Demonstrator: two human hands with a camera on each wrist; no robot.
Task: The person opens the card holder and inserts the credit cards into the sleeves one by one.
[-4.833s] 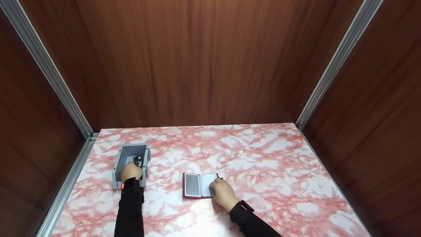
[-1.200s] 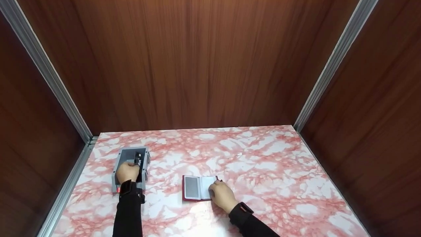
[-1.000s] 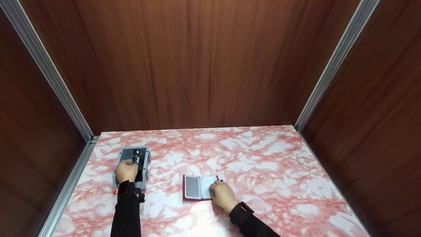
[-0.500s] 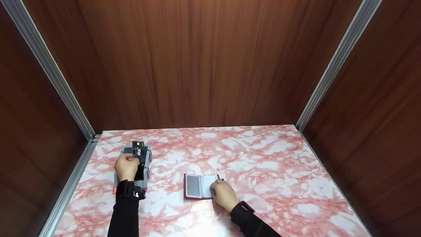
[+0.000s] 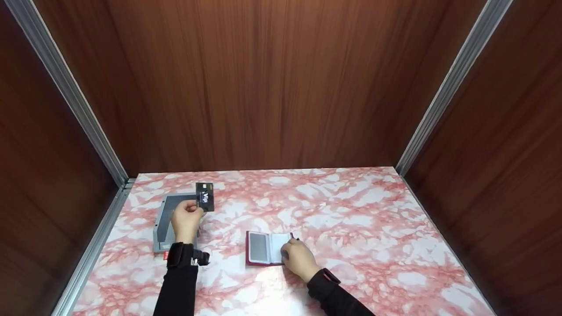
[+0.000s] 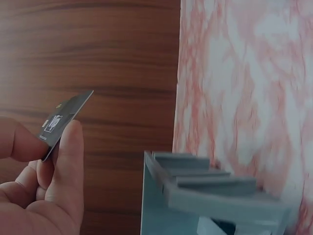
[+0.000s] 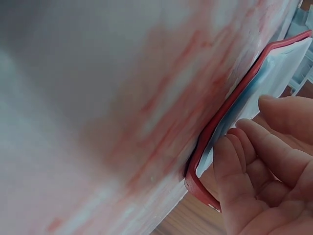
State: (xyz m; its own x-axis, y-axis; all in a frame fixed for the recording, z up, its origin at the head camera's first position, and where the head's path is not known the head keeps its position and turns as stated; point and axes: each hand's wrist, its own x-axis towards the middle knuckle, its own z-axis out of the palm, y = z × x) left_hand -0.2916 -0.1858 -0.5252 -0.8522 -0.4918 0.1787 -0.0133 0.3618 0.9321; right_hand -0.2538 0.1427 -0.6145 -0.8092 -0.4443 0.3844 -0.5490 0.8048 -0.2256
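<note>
My left hand [image 5: 185, 219] pinches a black card [image 5: 205, 197] printed "Vip" between thumb and fingers, in front of the grey bin [image 5: 160, 221] in the head view. In the left wrist view the card [image 6: 59, 122] is tilted and held at one end. A red card holder [image 5: 258, 248] lies spread flat at the middle of the table, its pale clear sleeves facing up. My right hand [image 5: 299, 260] is at its right side; in the right wrist view the thumb and curled fingers [image 7: 254, 132] hold the edge of a clear sleeve [image 7: 259, 83].
The table [image 5: 351, 237] has a red and white marbled top. Brown wood panels [image 5: 263, 87] enclose it at the back and both sides, with metal rails at the corners. Inside the bin, mostly behind my left hand, something dark and something white show in part.
My left hand has lifted the black card up out of the grey bin and moved it a little to the right. The right hand and the card holder have stayed in place.
</note>
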